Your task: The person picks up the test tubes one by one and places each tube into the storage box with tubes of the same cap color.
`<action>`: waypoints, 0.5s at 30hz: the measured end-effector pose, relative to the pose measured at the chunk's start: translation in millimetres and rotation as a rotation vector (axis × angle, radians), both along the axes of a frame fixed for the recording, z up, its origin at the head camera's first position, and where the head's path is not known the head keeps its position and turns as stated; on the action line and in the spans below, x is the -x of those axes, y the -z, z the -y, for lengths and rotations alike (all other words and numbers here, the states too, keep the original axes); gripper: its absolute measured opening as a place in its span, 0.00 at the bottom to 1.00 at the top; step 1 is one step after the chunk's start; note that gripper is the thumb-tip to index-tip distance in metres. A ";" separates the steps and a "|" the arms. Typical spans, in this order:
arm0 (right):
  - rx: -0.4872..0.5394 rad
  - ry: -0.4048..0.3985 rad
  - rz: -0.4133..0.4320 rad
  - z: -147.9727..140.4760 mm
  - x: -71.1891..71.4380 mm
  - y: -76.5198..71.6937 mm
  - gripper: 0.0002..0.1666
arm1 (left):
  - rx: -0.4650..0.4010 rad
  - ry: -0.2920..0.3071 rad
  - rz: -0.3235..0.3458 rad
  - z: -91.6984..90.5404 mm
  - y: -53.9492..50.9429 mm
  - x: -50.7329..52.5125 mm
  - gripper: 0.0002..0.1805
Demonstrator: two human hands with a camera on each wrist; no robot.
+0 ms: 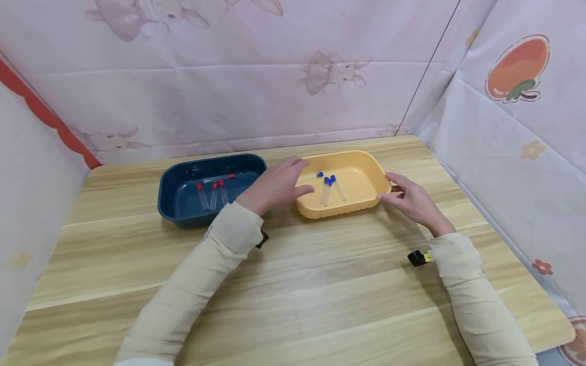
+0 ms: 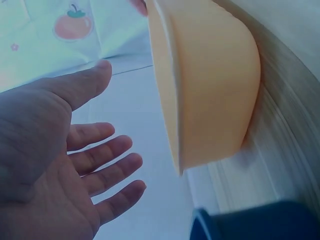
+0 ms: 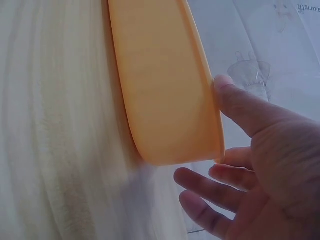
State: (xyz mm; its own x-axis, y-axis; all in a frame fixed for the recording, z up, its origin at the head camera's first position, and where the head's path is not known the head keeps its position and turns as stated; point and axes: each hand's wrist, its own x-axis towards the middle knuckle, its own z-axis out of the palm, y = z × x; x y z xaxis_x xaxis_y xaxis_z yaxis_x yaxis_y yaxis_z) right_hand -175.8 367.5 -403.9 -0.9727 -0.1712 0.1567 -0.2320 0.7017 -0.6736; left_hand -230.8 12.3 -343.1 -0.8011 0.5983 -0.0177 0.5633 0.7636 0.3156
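A yellow plastic basin (image 1: 368, 173) holds several clear tubes with blue caps (image 1: 338, 188). My right hand (image 1: 414, 203) holds the basin's right end, its thumb on the rim near the front corner and its forefinger farther back. The other fingers show below the rim in the right wrist view. Over the basin's left end hovers my left hand (image 1: 279, 185), thumb and fingers spread. The left wrist view shows this palm bare, apart from the yellow wall. To the left, a dark blue basin (image 1: 166, 201) contains several clear tubes with red caps (image 1: 214, 195), partly beside my left forearm.
Both basins stand toward the back of a wood-grain table (image 1: 320, 284). Behind it hangs a pink sheet with rabbit prints (image 1: 256, 101), and white printed sheets flank both sides. Dark straps or devices (image 1: 416, 258) sit at the wrists.
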 end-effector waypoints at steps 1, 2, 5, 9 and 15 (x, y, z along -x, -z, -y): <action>-0.006 -0.001 -0.005 0.6 0.7 0.6 0.39 | 0.007 -0.004 -0.009 3.7 -1.1 -2.0 0.41; -0.013 -0.001 -0.009 1.4 1.2 1.0 0.39 | 0.011 -0.005 -0.021 7.5 -2.2 -3.9 0.42; -0.029 0.007 -0.011 2.4 1.4 1.1 0.39 | 0.004 -0.015 -0.043 19.7 -4.0 -10.3 0.43; -0.039 0.023 0.001 2.4 -2.7 -2.1 0.41 | -0.027 -0.032 -0.052 37.4 -4.6 -20.0 0.44; -0.068 0.032 0.019 1.4 -10.9 -8.8 0.44 | -0.043 -0.020 -0.080 65.1 -6.9 -33.2 0.40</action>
